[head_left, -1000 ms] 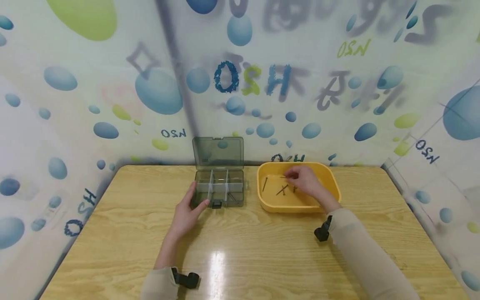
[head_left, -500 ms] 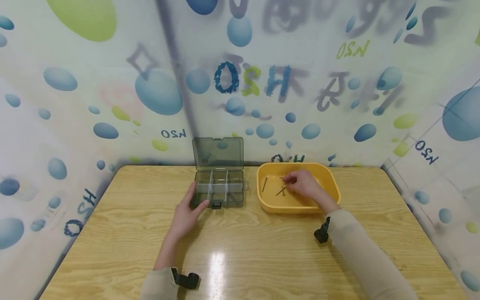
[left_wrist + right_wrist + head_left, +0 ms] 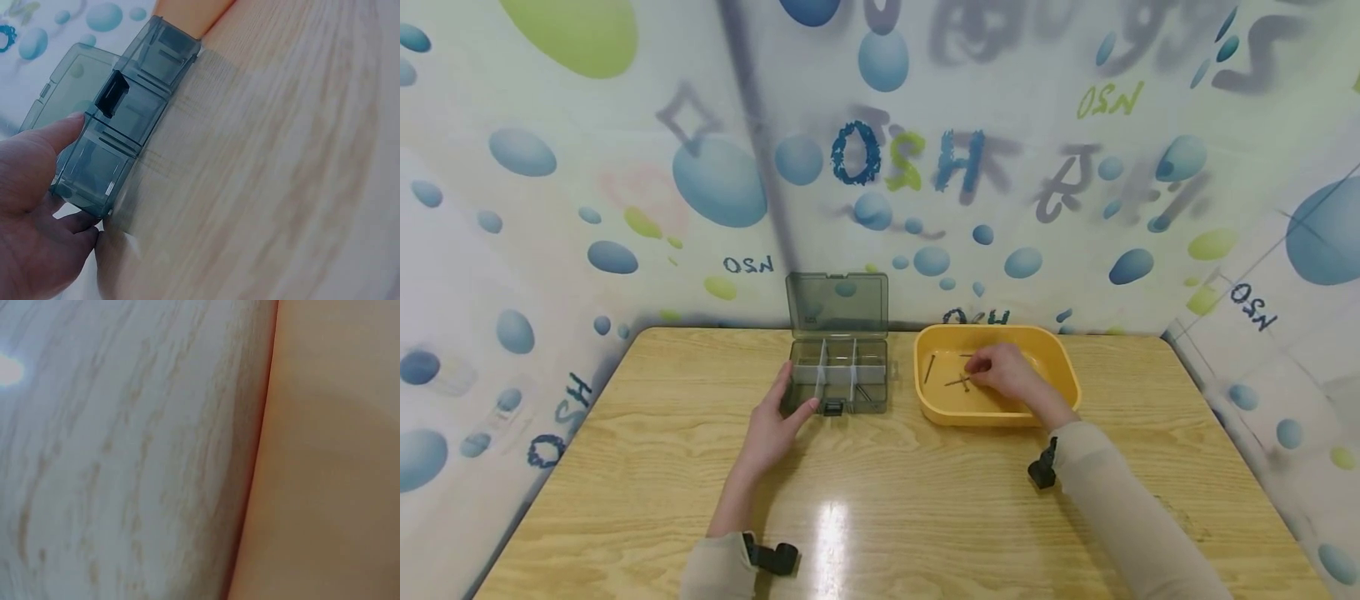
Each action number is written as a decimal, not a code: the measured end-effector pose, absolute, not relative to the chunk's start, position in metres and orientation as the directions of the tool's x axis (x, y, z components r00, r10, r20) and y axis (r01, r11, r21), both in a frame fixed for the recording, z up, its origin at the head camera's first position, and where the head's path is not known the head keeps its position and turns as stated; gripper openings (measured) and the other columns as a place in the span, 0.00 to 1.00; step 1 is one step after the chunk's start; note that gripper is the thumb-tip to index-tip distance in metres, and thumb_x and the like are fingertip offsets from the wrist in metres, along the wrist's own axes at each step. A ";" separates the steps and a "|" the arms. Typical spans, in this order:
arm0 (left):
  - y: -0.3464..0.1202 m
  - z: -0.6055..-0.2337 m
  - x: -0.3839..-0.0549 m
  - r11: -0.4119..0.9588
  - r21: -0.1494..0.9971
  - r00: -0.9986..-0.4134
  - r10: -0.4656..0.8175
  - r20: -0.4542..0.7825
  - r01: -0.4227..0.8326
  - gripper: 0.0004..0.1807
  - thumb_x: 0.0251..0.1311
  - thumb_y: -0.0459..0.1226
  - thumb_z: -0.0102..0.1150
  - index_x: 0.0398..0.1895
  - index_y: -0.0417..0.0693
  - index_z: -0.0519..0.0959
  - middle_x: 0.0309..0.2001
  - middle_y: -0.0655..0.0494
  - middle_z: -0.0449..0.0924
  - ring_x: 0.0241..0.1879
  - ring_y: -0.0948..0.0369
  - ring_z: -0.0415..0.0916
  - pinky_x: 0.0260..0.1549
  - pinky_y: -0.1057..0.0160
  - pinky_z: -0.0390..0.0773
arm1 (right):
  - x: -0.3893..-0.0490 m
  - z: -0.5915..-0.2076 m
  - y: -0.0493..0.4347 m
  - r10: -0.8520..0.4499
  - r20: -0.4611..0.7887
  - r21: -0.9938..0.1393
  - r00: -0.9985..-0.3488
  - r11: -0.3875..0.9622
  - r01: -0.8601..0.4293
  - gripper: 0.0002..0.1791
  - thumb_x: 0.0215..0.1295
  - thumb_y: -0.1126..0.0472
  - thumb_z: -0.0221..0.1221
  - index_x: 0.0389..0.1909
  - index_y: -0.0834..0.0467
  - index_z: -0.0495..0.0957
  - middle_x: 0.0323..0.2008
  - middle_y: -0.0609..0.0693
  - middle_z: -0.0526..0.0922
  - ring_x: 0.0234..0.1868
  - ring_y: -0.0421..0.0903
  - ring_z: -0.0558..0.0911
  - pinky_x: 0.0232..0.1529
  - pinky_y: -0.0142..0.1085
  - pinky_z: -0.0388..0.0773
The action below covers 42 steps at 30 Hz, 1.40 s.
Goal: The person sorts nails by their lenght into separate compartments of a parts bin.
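On the table stands a grey see-through compartment box (image 3: 871, 398), its lid (image 3: 838, 304) raised at the back. My left hand (image 3: 772, 429) holds its left front corner, thumb at the front wall and fingers along the side. The left wrist view shows that thumb beside the black latch (image 3: 112, 94). Thin dark screws (image 3: 863, 393) lie in the front right compartment. Over in the yellow tray (image 3: 992, 417), my right hand (image 3: 1007, 371) has curled fingers low over several loose screws (image 3: 929, 368), its fingertips pinching the end of one screw (image 3: 955, 382) that crosses another. The palm hides part of the tray floor.
A wood-grain table (image 3: 880, 500) carries both containers near its back edge, with a gap between them. Behind rises a patterned wall covering (image 3: 925, 225). Only the table and the tray's wall (image 3: 325, 456) show in the right wrist view.
My right hand has shifted slightly lower in the tray, and the screw at its fingertips has turned to lie flatter. The left hand and box have stayed in place.
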<state>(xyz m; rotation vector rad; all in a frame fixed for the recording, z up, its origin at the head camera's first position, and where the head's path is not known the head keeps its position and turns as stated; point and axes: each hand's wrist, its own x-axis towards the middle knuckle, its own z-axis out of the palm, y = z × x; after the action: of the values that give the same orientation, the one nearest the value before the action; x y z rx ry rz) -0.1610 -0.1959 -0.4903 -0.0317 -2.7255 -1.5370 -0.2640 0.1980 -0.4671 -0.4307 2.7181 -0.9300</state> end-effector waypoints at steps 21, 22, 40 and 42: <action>-0.198 -0.487 -0.159 0.505 0.863 -0.999 0.009 0.032 0.033 0.46 0.72 0.44 0.63 0.84 0.48 0.47 0.82 0.47 0.45 0.79 0.47 0.44 0.76 0.46 0.49 | -0.265 -0.466 0.196 -0.468 -0.103 -0.602 -0.878 0.732 -0.320 0.05 0.65 0.65 0.69 0.39 0.59 0.91 0.36 0.48 0.89 0.40 0.46 0.82 0.46 0.42 0.82; -0.198 -0.487 -0.159 0.503 0.863 -0.999 0.008 0.034 0.033 0.46 0.72 0.44 0.63 0.84 0.48 0.47 0.82 0.47 0.46 0.79 0.47 0.44 0.76 0.46 0.49 | -0.265 -0.466 0.195 -0.465 -0.107 -0.598 -0.879 0.736 -0.317 0.04 0.65 0.64 0.69 0.39 0.59 0.91 0.36 0.47 0.89 0.40 0.45 0.82 0.46 0.42 0.82; -0.197 -0.491 -0.161 0.496 0.867 -0.999 0.025 0.048 0.054 0.46 0.72 0.44 0.63 0.84 0.45 0.47 0.82 0.45 0.45 0.79 0.45 0.45 0.76 0.45 0.48 | -0.269 -0.465 0.198 -0.546 -0.128 -0.536 -0.828 0.741 -0.406 0.04 0.70 0.66 0.65 0.37 0.60 0.88 0.33 0.47 0.86 0.34 0.44 0.78 0.42 0.39 0.79; -0.197 -0.491 -0.161 0.496 0.867 -0.999 0.022 0.044 0.049 0.46 0.72 0.44 0.63 0.84 0.46 0.47 0.82 0.45 0.45 0.79 0.46 0.45 0.76 0.45 0.49 | -0.269 -0.463 0.197 -0.546 -0.127 -0.543 -0.828 0.737 -0.403 0.04 0.69 0.66 0.65 0.37 0.60 0.88 0.33 0.47 0.86 0.34 0.43 0.78 0.42 0.39 0.79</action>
<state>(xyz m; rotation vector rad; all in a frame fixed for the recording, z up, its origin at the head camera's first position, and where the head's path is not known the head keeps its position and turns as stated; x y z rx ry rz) -0.1608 -0.1971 -0.4908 -0.0637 -2.6940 -1.5622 -0.2691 0.1974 -0.4630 -0.7441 2.6605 -0.7383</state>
